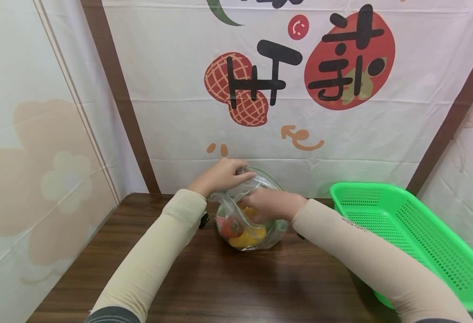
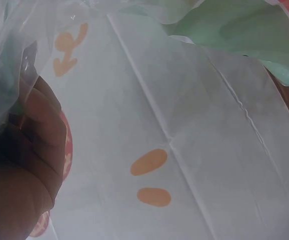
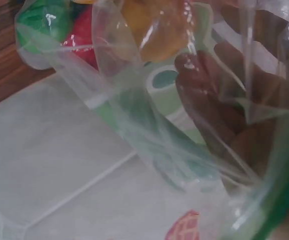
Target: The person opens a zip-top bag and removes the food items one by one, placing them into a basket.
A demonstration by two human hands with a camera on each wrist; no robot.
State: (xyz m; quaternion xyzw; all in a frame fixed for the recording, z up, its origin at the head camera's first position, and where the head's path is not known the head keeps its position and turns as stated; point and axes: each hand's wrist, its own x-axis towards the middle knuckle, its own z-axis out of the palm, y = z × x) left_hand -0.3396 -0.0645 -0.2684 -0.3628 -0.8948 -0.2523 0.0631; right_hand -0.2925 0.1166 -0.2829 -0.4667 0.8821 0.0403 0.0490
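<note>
At far middle of counter [image 1: 220, 282], clear bag [image 1: 233, 211], not yet closed, fruit [image 1: 246, 237] already inside. Left hand [image 1: 222, 175] pinches bag edge; right hand [image 1: 271, 204] inside, loosely relaxed, nothing seen gripped.

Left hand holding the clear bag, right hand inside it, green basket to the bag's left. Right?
Basket side is wrong: the head view shows the green basket to the bag's right. The rest stands: left hand holding the clear bag, right hand inside it.
</note>
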